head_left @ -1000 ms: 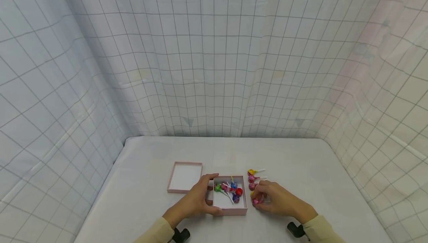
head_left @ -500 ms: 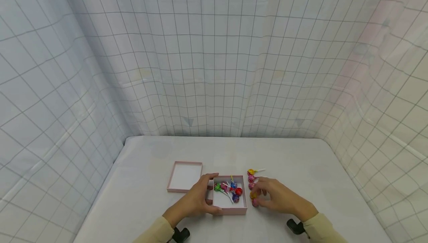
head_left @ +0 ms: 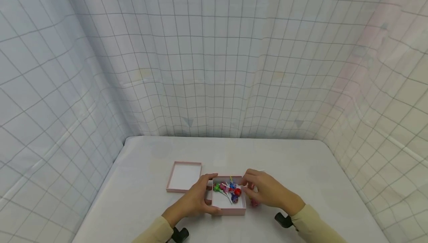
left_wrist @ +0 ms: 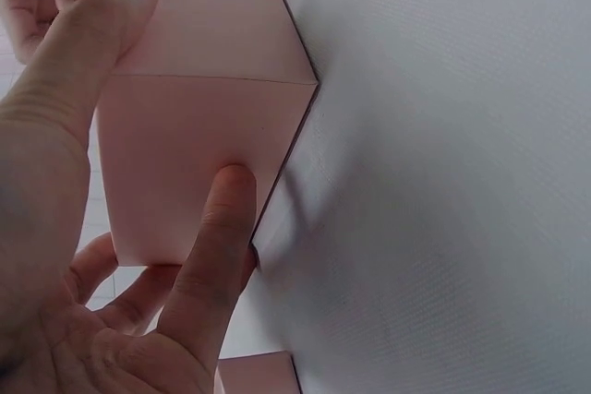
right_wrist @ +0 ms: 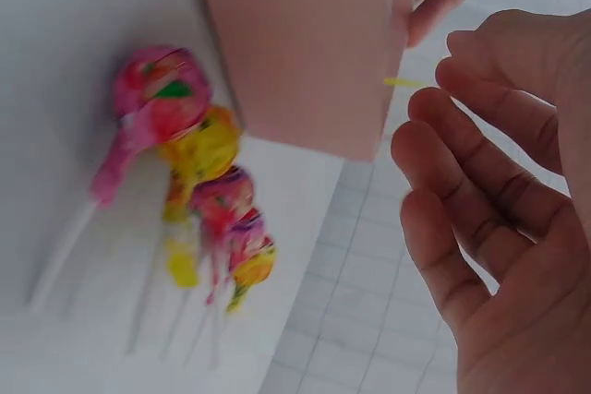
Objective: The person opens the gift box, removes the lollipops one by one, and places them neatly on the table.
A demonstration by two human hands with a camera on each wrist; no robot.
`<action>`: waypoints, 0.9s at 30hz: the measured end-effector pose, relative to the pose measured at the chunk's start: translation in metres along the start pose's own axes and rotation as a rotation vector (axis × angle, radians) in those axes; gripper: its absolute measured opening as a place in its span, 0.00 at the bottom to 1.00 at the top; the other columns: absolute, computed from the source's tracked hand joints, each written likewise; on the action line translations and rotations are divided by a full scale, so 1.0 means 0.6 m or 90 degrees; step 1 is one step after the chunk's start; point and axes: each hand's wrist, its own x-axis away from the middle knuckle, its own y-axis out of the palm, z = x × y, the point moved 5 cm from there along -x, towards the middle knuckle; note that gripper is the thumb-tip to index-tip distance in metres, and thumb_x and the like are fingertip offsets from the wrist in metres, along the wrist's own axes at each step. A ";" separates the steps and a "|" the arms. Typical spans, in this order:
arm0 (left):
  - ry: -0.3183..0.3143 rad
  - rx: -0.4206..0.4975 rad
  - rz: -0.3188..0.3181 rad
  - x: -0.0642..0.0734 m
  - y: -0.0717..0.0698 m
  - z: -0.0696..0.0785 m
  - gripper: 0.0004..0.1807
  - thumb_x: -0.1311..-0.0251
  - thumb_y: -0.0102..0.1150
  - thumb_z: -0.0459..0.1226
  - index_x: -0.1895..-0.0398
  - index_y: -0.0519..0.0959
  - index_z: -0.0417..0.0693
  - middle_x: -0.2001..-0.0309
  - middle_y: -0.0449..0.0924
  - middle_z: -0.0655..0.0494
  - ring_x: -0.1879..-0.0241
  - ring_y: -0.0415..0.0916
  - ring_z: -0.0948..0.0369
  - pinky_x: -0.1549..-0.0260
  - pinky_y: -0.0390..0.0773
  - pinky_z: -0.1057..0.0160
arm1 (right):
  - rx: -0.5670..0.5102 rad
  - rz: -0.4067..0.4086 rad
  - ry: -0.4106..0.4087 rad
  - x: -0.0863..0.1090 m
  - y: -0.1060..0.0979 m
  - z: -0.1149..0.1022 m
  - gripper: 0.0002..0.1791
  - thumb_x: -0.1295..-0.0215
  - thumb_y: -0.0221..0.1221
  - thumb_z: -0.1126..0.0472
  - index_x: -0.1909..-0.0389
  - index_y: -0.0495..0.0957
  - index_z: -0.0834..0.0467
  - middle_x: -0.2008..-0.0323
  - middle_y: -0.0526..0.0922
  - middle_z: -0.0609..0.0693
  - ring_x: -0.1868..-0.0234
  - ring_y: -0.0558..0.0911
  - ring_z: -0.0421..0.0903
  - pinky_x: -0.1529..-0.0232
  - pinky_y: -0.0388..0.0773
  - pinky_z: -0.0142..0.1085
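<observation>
My left hand (head_left: 197, 198) grips a pink cardboard box (head_left: 232, 211) at its left side, thumb on the front wall and fingers on the left and far walls. Inside lie several wrapped lollipops, among them a green one (head_left: 217, 187), a red one (head_left: 237, 191) and a dark purple one (head_left: 234, 198). My right hand (head_left: 265, 191) hovers at the box's right rim, fingers loosely bent, no lollipop visible in it. Below it on the table, a row holds a pink lollipop (right_wrist: 162, 89), a yellow lollipop (right_wrist: 203, 143) and others; the head view mostly hides them.
The pink box lid (head_left: 184, 176) lies inside-up on the white table (head_left: 160, 150), left of the box and farther back. White gridded curtains (head_left: 214, 68) enclose the table at the back and both sides.
My right hand has risen from the front of the lollipop row and moved left and away to the box's rim. The left hand and box stay almost still.
</observation>
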 end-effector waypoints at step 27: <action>0.033 0.088 -0.016 0.003 -0.004 -0.002 0.65 0.41 0.93 0.39 0.07 0.58 0.48 0.08 0.58 0.38 0.19 0.73 0.35 0.43 0.94 0.64 | -0.004 -0.253 -0.040 -0.136 0.065 -0.071 0.18 0.24 0.79 0.61 0.38 0.89 0.60 0.62 0.85 0.44 0.64 0.74 0.29 0.60 0.76 0.24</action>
